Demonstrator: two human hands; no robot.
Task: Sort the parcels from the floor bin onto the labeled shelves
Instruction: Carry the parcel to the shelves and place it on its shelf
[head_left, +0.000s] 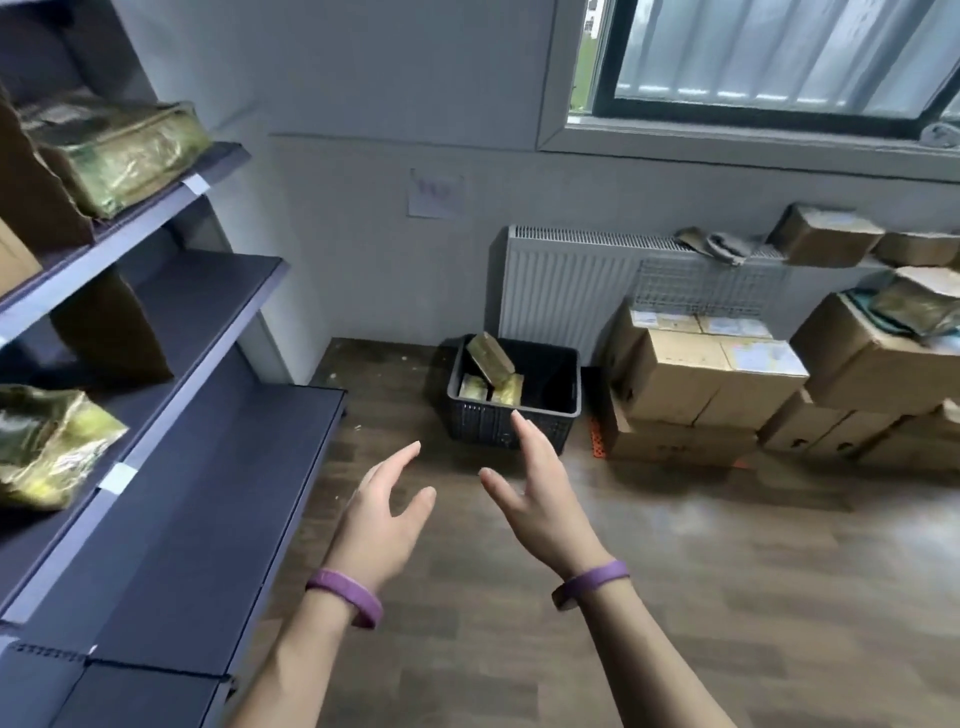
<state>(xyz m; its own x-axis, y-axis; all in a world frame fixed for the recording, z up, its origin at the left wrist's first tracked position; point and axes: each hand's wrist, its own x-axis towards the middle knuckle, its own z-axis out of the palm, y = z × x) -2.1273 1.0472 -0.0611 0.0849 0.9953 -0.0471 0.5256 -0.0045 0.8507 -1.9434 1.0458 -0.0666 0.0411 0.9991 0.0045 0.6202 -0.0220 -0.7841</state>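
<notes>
A dark plastic bin (563, 395) stands on the wooden floor below the radiator, holding a few gold-green wrapped parcels (491, 358). My left hand (382, 514) and my right hand (540, 493) are stretched out in front of me, fingers straight and spread, empty, short of the bin. Each wrist wears a purple band. On the left stands a dark shelf unit (218, 415) with white labels (118, 477) on its edges. One wrapped parcel (119, 150) lies on an upper shelf, another (47, 447) on a lower shelf.
Stacked cardboard boxes (717, 384) fill the floor right of the bin. More boxes and a wrapped parcel (914, 306) sit further right. A white radiator (561, 286) and a window (769, 57) are on the far wall. Wood floor (675, 571) lies between me and the bin.
</notes>
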